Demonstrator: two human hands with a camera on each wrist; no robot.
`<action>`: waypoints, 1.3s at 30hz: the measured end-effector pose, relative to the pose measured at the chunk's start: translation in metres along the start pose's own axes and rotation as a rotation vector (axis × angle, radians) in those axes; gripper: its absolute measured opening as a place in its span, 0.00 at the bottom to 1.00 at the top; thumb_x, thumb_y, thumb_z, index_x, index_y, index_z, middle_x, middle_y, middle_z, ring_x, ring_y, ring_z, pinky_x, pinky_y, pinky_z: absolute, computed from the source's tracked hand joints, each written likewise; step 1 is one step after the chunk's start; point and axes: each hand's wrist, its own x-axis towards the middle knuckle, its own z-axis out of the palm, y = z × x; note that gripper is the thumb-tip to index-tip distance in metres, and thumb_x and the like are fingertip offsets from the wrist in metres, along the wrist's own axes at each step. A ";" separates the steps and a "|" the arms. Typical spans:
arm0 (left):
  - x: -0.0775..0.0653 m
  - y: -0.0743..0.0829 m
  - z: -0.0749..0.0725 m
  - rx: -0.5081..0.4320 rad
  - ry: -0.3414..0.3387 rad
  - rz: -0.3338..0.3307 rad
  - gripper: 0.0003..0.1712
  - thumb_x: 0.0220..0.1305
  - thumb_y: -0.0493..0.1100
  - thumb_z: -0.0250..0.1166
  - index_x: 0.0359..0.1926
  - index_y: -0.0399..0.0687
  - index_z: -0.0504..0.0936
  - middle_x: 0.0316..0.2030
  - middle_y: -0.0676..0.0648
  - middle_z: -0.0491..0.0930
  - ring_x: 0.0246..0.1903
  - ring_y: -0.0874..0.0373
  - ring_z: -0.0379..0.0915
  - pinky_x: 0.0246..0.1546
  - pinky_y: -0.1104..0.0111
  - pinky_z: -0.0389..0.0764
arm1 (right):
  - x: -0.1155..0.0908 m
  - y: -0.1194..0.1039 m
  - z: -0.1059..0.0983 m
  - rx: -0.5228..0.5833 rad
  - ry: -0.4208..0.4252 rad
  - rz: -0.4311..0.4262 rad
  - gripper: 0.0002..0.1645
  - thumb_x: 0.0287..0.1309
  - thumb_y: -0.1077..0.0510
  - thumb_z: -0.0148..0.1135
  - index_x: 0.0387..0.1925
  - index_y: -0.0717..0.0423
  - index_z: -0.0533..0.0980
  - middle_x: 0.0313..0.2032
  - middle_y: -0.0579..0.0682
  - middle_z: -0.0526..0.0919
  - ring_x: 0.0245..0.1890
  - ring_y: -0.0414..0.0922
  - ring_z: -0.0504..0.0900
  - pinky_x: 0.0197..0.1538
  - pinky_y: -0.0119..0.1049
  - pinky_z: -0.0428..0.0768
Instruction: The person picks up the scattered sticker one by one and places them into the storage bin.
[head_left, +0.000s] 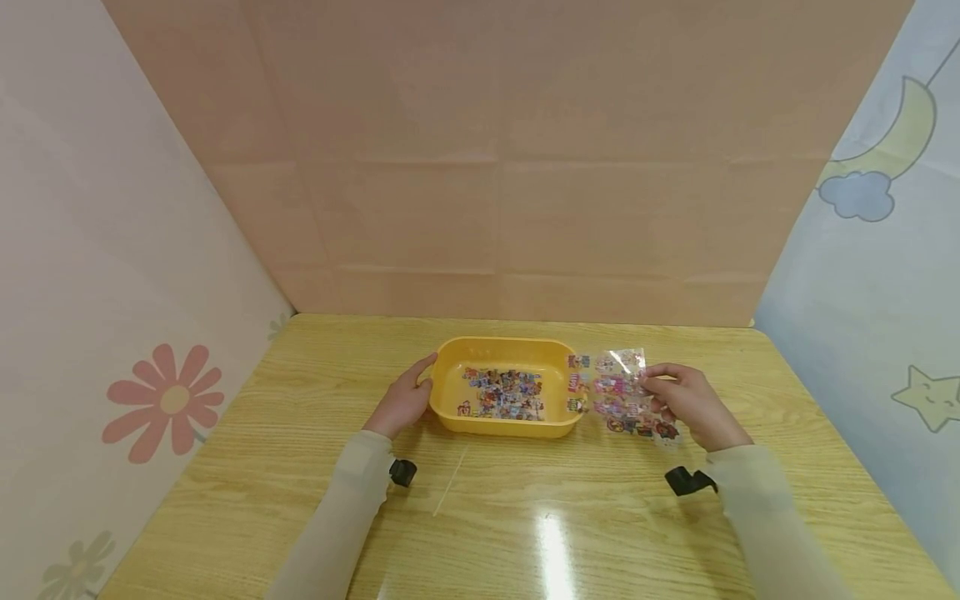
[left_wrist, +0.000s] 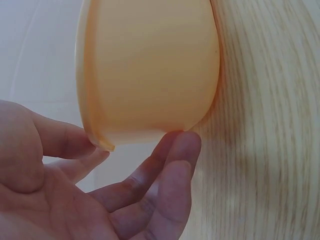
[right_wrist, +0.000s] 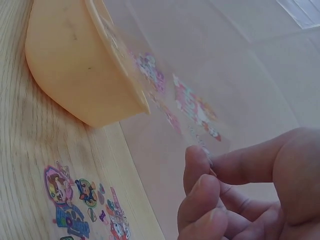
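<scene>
Head view shows, nearest, two pale long sleeves [head_left: 330,525] over a light wood-grained table [head_left: 615,525], with a small black wrist mount [head_left: 402,472] at the left cuff and a second black mount [head_left: 686,481] at the right. Beyond them, the left hand [head_left: 405,402] grips the left end of a yellow, round-cornered plastic basin [head_left: 502,428] standing on the table; the left wrist view has the thumb at the rim and curled fingertips against the outer end wall [left_wrist: 150,100].

The right hand [head_left: 693,404] pinches the right edge of a clear sticker sheet with colourful prints [head_left: 611,385], thumb and index finger together on it. This sheet is raised, its left part overlapping the basin's right end; whether it touches the rim, I cannot tell. Below it, to the right of the basin, a second printed clear sheet [head_left: 645,429] lies on the table, partly covered from view. Multicoloured character stickers [head_left: 506,393] lie inside the basin.

Farther back rises a creased brown backdrop [head_left: 495,192], between a white side panel with a red flower [head_left: 175,400] and a pale blue panel with a yellow moon [head_left: 903,133].
</scene>
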 end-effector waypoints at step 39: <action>0.001 0.002 0.001 -0.004 0.009 -0.023 0.30 0.79 0.46 0.45 0.78 0.63 0.57 0.28 0.39 0.76 0.19 0.53 0.68 0.22 0.68 0.69 | 0.012 -0.019 0.024 0.008 -0.071 -0.015 0.27 0.75 0.51 0.50 0.65 0.66 0.68 0.36 0.53 0.81 0.22 0.40 0.73 0.24 0.38 0.74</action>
